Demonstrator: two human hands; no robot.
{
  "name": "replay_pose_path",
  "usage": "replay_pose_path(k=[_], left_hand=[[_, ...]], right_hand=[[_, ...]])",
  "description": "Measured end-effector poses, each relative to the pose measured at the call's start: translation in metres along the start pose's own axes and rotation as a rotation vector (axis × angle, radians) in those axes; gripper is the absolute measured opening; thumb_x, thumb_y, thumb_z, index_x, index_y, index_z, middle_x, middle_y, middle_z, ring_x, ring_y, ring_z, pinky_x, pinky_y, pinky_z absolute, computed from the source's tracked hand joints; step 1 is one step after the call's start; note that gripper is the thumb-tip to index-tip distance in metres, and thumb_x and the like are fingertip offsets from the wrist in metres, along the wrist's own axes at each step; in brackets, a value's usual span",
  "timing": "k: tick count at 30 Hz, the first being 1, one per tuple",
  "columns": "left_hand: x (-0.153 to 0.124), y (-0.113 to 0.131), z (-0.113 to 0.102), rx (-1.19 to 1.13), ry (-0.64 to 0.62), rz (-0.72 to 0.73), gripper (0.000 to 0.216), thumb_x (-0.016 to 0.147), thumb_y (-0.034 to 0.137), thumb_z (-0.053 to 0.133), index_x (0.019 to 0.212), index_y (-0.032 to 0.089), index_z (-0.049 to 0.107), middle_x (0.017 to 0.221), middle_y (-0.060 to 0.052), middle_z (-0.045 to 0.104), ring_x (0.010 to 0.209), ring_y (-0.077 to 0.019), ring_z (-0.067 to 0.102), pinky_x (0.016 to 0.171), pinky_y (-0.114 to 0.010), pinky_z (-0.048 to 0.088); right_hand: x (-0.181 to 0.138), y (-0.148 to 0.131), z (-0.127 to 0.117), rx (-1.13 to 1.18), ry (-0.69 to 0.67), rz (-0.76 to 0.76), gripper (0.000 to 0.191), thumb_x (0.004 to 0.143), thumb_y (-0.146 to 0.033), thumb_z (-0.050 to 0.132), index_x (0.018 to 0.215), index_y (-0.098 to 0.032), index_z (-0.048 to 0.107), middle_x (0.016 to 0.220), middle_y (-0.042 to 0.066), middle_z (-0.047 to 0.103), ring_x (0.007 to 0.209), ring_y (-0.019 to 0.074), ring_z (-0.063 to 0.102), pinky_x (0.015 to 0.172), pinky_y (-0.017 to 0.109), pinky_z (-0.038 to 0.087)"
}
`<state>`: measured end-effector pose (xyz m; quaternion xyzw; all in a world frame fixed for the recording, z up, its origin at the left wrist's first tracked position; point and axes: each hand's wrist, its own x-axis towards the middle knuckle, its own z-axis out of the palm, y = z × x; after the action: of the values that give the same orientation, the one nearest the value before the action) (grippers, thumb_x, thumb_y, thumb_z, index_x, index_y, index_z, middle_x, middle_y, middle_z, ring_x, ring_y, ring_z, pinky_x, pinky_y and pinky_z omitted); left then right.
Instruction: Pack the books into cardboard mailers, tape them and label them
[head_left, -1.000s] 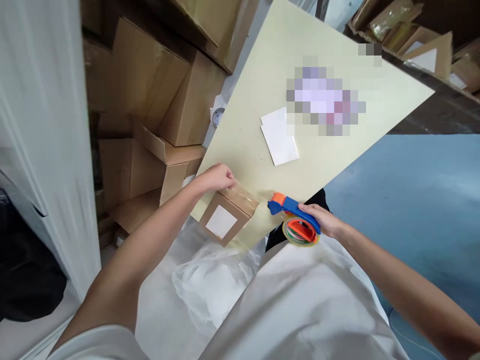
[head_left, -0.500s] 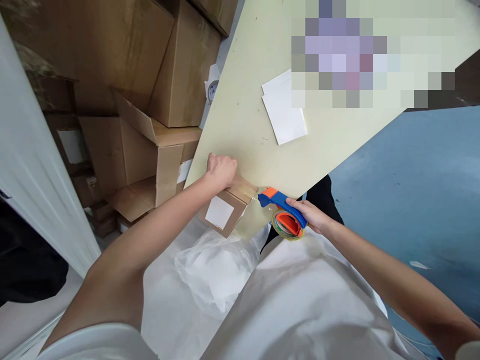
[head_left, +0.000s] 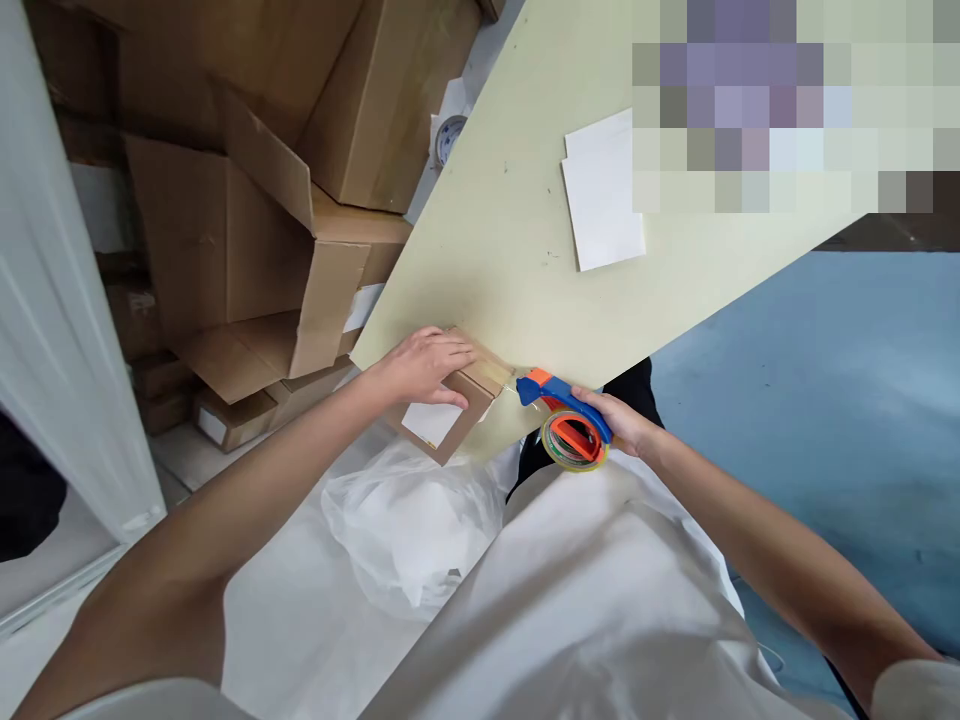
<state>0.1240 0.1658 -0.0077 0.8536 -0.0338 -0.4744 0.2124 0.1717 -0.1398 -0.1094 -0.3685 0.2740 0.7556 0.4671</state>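
Observation:
A small brown cardboard box with a white label sits at the corner of the pale table. My left hand lies across it, fingers stretched over the top and thumb spread down toward the label. Clear tape runs along the box's top seam to the head of a blue and orange tape dispenser. My right hand is closed around the dispenser's handle, just right of the box. A roll of tape is mounted on the dispenser, below the handle.
Two white sheets lie farther back on the table, beside a blurred-out area. Open and stacked cartons stand to the left, with a tape roll near the table edge. Below the box is a clear plastic bag.
My left hand has uncurled from a fist and spread across the box. My right hand keeps the dispenser nearly in place. The view has shifted slightly.

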Motion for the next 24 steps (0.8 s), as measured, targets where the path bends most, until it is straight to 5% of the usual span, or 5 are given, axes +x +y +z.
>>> replay_pose_path(k=[6,13,18,24], left_hand=[[-0.017,-0.013,0.014,-0.127,0.142,-0.250,0.062,0.066,0.053,0.067,0.123,0.029,0.057,0.132,-0.004,0.056,0.125,-0.0234,0.048,0.103,-0.034,0.033],[-0.032,-0.034,0.027,-0.396,0.480,-0.655,0.062,0.077,0.056,0.055,0.130,0.025,0.051,0.127,-0.005,0.060,0.115,-0.0246,0.055,0.094,-0.032,0.042],[-0.016,-0.015,0.027,-0.286,0.790,-0.622,0.055,0.090,0.039,0.040,0.143,0.027,0.032,0.150,-0.006,0.031,0.131,-0.0250,0.038,0.103,-0.038,0.032],[-0.006,0.002,0.029,-0.224,0.760,-0.646,0.059,0.089,0.047,0.041,0.144,0.034,0.026,0.155,-0.005,0.016,0.128,-0.0339,0.035,0.098,-0.047,0.029]], right_hand=[[0.005,-0.041,0.027,-0.092,-0.104,-0.047,0.029,0.086,-0.042,0.053,0.103,-0.023,0.066,0.100,0.004,0.073,0.089,0.0192,0.068,0.081,0.033,0.055],[0.034,-0.141,0.083,-0.356,-0.183,-0.136,0.035,0.090,-0.044,0.045,0.109,-0.020,0.063,0.102,0.005,0.071,0.092,0.0217,0.067,0.088,0.040,0.052],[0.053,-0.198,0.115,-0.620,-0.149,-0.078,0.040,0.086,-0.053,0.048,0.098,-0.017,0.063,0.093,0.009,0.071,0.088,0.0240,0.066,0.081,0.041,0.055],[0.050,-0.200,0.122,-0.819,-0.025,-0.448,0.038,0.083,-0.053,0.053,0.105,-0.023,0.056,0.090,0.002,0.068,0.083,0.0175,0.064,0.079,0.034,0.053]])
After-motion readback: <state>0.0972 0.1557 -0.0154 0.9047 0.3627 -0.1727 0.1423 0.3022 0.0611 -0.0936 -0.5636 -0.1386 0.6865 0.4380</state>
